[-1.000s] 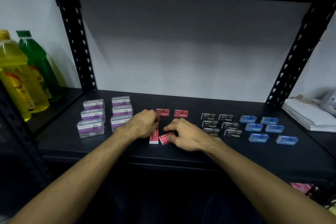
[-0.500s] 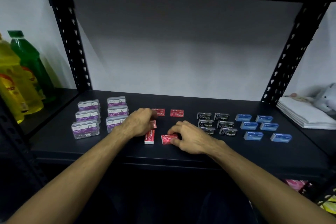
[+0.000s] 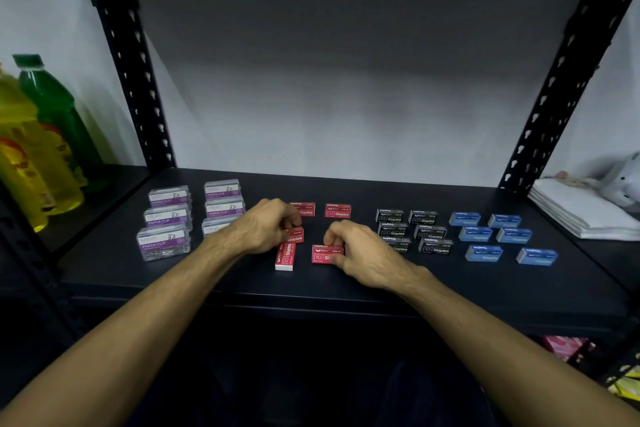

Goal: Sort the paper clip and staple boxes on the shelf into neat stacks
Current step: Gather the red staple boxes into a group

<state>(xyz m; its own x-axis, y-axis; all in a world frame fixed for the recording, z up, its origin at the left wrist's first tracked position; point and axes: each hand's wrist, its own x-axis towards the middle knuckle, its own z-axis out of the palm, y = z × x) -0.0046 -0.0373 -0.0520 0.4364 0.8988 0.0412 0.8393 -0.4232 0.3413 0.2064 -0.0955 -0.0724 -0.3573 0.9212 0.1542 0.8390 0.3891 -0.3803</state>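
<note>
1. The left hand (image 3: 258, 230) is curled nearly closed, fingertips pinching a red staple box (image 3: 295, 235) that lies on the shelf (image 3: 104, 260) in the middle row of the red group. If it lifts or slides this box carelessly, the knuckles could knock the far red box (image 3: 306, 209) just behind it out of line

2. The right hand (image 3: 360, 253) is also mostly closed, thumb and fingers clamped on the right end of another red staple box (image 3: 323, 253) near the front. The grip covers only one end, so the box may pivot and land crooked

3. A third red box (image 3: 285, 255) lies turned lengthwise, near and left of the others, its far end just beside the left hand's box. Either hand could nudge it toward the shelf's front edge, though it looks well back from it for now

4. The black staple boxes (image 3: 429, 231) sit just right of the right hand, whose wrist hides part of one. A sideways sweep could scatter those tidy rows

5. The paper clip boxes (image 3: 162, 241) stand in two columns at the left, the nearest partly behind the left forearm. Drawing that arm back carelessly might topple them

6. The blue boxes (image 3: 483, 252) at the right and the other far red box (image 3: 337, 210) look safe, being well apart from both hands

7. The light is dim, so a misread label is possible
</note>
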